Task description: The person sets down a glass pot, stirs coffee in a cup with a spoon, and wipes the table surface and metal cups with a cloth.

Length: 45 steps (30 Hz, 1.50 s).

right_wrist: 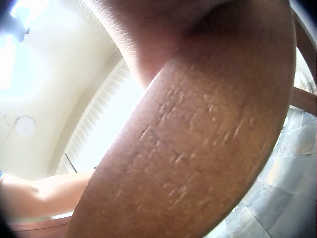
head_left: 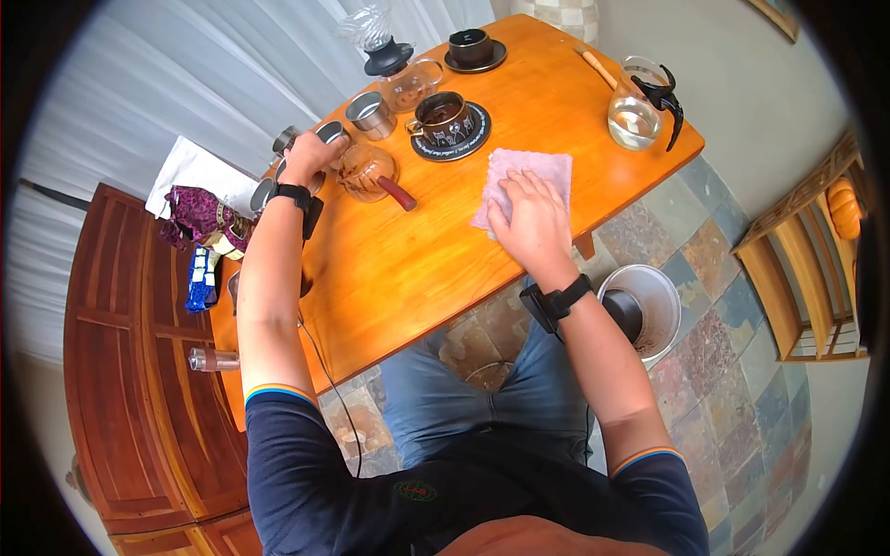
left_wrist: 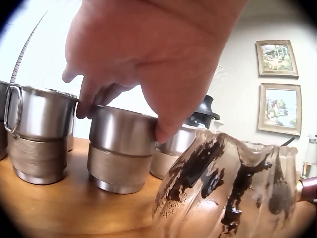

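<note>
My left hand (head_left: 315, 156) reaches over a row of metal cups at the table's far left. In the left wrist view its thumb and fingers pinch opposite sides of a steel cup (left_wrist: 121, 136) at the rim, and the cup is upright. A steel mug with a wire handle (left_wrist: 42, 119) stands left of it. To the right is a glass pot (left_wrist: 228, 198), streaked dark brown, with a red handle (head_left: 397, 193). My right hand (head_left: 534, 222) rests flat on a pink cloth (head_left: 556, 167) near the table's front edge. The right wrist view mostly shows the wooden table edge (right_wrist: 188, 148).
Behind the pot stand another steel cup (head_left: 369, 116), a glass server with dripper (head_left: 408, 85), and a black cup (head_left: 443, 119) on its saucer. A water jug (head_left: 636, 120) is at right. Coffee bags (head_left: 206, 215) sit left. A bin (head_left: 660, 315) stands below the edge.
</note>
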Available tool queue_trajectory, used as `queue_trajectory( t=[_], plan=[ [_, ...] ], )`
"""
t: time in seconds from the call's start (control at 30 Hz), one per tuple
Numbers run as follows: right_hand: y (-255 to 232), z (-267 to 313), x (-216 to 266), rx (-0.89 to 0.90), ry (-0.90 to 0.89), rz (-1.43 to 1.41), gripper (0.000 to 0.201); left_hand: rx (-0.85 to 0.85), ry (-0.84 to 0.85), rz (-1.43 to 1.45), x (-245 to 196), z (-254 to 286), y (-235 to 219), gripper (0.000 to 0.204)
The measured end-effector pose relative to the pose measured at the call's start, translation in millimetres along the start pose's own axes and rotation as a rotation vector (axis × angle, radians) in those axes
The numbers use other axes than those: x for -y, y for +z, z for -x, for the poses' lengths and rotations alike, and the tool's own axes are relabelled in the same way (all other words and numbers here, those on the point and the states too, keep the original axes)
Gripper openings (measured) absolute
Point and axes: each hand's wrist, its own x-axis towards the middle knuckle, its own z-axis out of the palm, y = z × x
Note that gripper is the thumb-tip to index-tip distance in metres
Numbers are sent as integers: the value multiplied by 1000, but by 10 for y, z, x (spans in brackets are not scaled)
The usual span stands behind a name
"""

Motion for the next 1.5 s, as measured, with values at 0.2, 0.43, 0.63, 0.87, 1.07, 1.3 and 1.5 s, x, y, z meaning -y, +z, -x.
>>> queue_trajectory(
  t=[0.2, 0.43, 0.63, 0.87, 1.07, 1.3, 1.5],
  plan=[
    [1, 6, 0, 6, 4, 20, 37, -150, 26, 42, -34, 148, -51, 83],
    [22, 8, -7, -45, -42, -9, 35, -378, 268, 526, 59, 1149, -145, 69],
    [-13, 14, -1, -39, -66, -4, 34, -449, 293, 1033, 514, 2672, -102, 33],
    [1, 17, 41, 82, -28, 103, 50, -767, 9, 1106, 1393, 3533, 568, 10],
    [-39, -103, -13, 285, 51, 208, 57, -1003, -312, 985, 2175, 3850, 1032, 16],
    [-89, -69, -355, 406, -187, 288, 51, -1168, -406, 700, 3165, 4014, 1207, 17],
    [-215, 217, 69, 514, -296, 214, 51, -1134, -510, 679, 3689, 4307, 1297, 19]
  ],
)
